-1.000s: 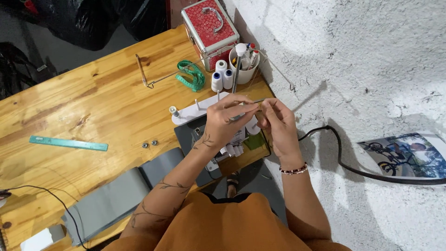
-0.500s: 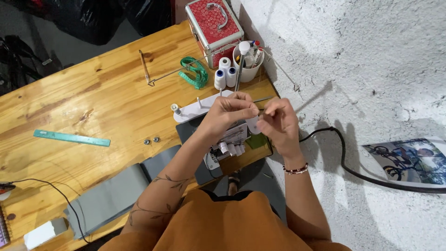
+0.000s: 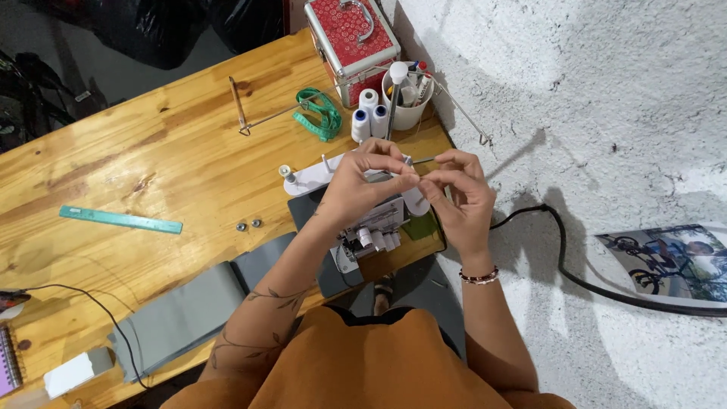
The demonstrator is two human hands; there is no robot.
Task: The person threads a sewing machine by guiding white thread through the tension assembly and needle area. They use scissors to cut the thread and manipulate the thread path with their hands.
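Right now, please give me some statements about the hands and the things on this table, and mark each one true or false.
1. Both hands, left hand and right hand, meet above the white sewing machine. True.
2. The teal ruler stands in the white cup. False: it lies flat on the wooden table.
3. The green tape measure lies near the red case. True.
4. The grey fabric covers the red case. False: it lies at the table's near edge.

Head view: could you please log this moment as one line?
left hand: pinching thin rod | right hand: at rod | below: white machine | wooden table
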